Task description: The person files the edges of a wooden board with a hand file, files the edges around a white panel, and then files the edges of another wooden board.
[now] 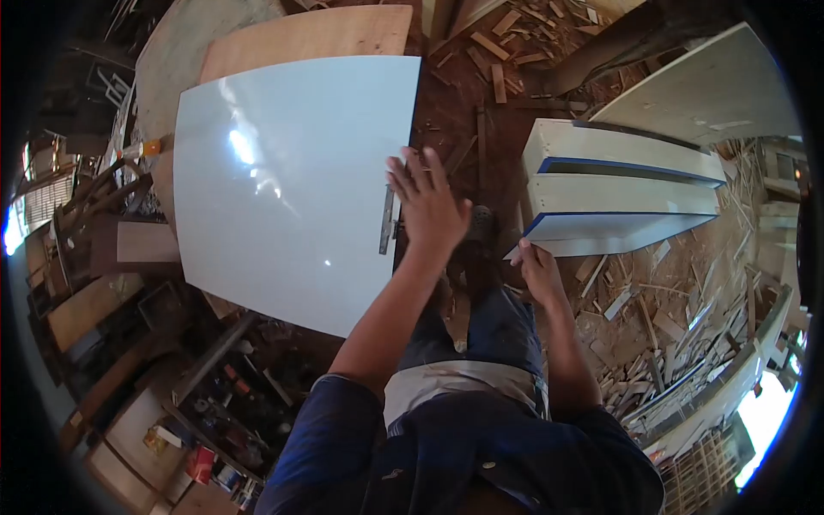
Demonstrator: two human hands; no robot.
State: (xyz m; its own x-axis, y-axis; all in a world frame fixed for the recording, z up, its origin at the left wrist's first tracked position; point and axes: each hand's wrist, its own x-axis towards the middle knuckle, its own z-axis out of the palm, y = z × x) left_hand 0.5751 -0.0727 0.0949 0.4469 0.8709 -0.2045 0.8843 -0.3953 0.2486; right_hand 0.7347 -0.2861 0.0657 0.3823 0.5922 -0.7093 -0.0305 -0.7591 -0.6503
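Note:
A large glossy white panel [292,189] lies at the left on top of a wooden board. My left hand [429,202] is spread with its fingers apart, over the panel's right edge. Just beside it, a dark metal strip or hinge [387,221] sits along that edge. To the right stands a white box-like unit [622,194] with blue-edged openings. The fingers of my right hand [536,270] are closed on the unit's lower left corner.
A pale board [704,90] leans at the upper right. Wood scraps [635,309] litter the floor on the right and at the top [499,81]. Shelving with tools and small items [227,412] stands at the lower left.

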